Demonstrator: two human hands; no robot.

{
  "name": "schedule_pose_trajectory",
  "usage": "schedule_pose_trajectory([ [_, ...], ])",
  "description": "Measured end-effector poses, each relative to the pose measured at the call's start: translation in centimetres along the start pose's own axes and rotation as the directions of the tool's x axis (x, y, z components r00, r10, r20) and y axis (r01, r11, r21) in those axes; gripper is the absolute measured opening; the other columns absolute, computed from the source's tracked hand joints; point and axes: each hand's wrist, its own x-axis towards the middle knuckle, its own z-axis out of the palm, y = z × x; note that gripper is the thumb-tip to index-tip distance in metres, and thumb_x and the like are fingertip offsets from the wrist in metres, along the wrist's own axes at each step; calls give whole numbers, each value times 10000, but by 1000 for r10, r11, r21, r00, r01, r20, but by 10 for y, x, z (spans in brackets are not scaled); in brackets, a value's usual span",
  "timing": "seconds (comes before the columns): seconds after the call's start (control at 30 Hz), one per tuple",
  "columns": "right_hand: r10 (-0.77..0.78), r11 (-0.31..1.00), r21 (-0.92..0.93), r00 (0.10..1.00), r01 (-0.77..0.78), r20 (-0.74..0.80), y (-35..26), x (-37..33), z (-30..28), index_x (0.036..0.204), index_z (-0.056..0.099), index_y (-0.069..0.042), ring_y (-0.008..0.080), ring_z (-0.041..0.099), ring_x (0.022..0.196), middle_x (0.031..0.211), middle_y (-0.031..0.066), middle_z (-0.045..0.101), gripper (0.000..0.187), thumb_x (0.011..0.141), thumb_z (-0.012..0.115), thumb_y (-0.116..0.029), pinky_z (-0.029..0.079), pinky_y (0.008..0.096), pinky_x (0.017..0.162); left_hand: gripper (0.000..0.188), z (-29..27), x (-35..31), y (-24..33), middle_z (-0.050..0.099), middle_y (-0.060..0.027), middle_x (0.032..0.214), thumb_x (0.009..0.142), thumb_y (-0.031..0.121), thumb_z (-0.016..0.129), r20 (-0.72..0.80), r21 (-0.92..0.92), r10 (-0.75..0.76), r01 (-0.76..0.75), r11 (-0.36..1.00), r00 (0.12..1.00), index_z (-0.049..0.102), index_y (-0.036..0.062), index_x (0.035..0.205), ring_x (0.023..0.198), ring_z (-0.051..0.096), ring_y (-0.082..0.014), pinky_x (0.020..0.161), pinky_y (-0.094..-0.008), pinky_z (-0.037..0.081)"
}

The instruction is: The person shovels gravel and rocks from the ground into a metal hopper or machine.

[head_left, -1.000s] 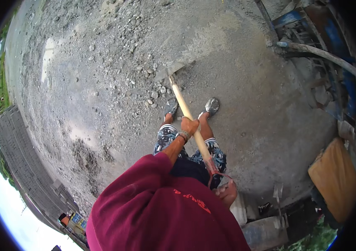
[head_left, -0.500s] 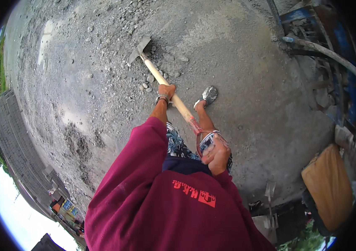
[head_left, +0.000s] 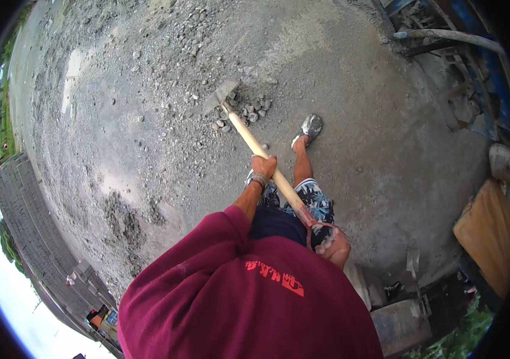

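Observation:
A shovel [head_left: 276, 178] with a pale wooden shaft slants across the middle, its grey metal blade [head_left: 221, 96] down on the gravelly ground. My left hand [head_left: 263, 167] is wrapped round the shaft partway down. At the near end, my right hand [head_left: 336, 246] grips the worn red D-shaped handle [head_left: 310, 220] by my hip. A small heap of grey stones [head_left: 255, 110] lies against the blade's right side, and part of the blade's edge is hidden among them.
My shoe [head_left: 310, 127] stands right of the shaft. Blue metal framework with a pole [head_left: 449, 37] occupies the far right. A tan board-like piece [head_left: 489, 236] leans at the near right. Puddles [head_left: 117, 184] and loose gravel spread leftward, towards a block wall [head_left: 24, 209].
The shovel and both hands have come back nearer my body. More stones now lie gathered beside the blade. The view has shifted slightly.

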Motion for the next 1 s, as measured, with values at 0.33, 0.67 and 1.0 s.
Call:
schedule_pose_trajectory([
  [0.33,-122,981,-156,992,116,-30,64,-93,-8,756,517,-70,176,470,401,538,32,462,265,880,648,-265,414,334,386,529,-11,-2,-106,661,-275,985,743,204,671,230,-244,-105,161,956,968,525,-144,1114,814,701,-369,557,-476,595],
  [0.67,-55,997,-49,979,65,197,65,-105,-73,779,527,-93,194,470,401,540,33,459,224,888,651,-244,424,339,399,489,-18,-66,-137,668,-253,850,755,237,681,31,-318,-3,13,948,1000,584,-191,968,705,697,-345,518,-430,565],
  [1.0,-154,866,-440,963,239,219,45,-74,-26,796,588,-29,129,494,385,529,41,525,166,851,686,-151,372,275,353,465,-7,-28,-172,624,-202,827,779,227,672,103,-572,-197,220,790,975,536,-150,1016,662,660,-335,559,-478,564],
])
